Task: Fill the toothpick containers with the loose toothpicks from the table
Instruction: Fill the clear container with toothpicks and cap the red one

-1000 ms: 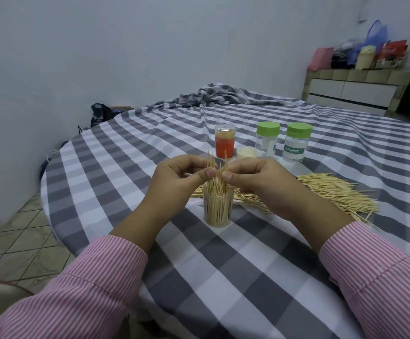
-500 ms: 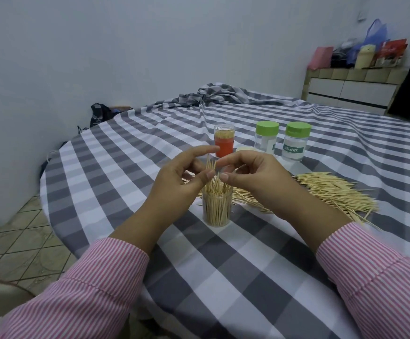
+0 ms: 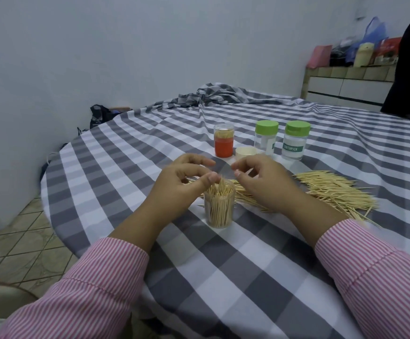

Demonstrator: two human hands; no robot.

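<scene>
the clear container (image 3: pixel 219 208) is standing upright at the centre of the frame on the checked tablecloth (image 3: pixel 235 270), packed with toothpicks whose tips are poking above its rim. your left hand (image 3: pixel 183 183) is hovering at its upper left, fingers loosely curled and thumb tip touching the tips (it is gripping nothing you can see). your right hand (image 3: pixel 263 182) is sitting just to the upper right, fingers curled, thumb and forefinger nearly meeting; whether a pick is pinched there i cannot tell. the loose toothpicks (image 3: pixel 333 192) are lying in a heap at centre right, running behind your right hand. above the hands, an orange jar (image 3: pixel 223 141), a small cream lid (image 3: pixel 246 152) and two green-capped jars (image 3: pixel 266 137) (image 3: pixel 296 139) are standing in a row.
</scene>
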